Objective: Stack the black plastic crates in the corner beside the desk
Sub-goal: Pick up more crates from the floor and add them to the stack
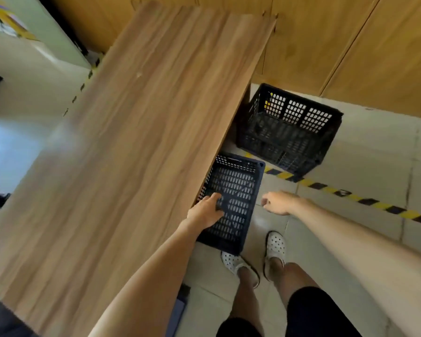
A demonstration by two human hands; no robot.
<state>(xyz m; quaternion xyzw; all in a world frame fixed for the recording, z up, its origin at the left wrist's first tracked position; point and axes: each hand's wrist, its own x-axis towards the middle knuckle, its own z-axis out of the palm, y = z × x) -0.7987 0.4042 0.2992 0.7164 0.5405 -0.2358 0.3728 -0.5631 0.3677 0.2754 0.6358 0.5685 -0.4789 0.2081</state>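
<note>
Crates: near crate under left hand; corner crate apart.

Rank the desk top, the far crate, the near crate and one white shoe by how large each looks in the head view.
1. Desk top, largest by far.
2. Far crate.
3. Near crate, partly hidden under the desk and the left hand, so its order against the far crate is unsure.
4. White shoe, smallest.

Landmark: surface. Near crate on floor, against surface's right edge, partly under it. Far crate beyond, at surface's far right corner, against the wall panelling. Floor tape runs right of surface, passing under far crate. Left hand on near crate; right hand just right of it.
</note>
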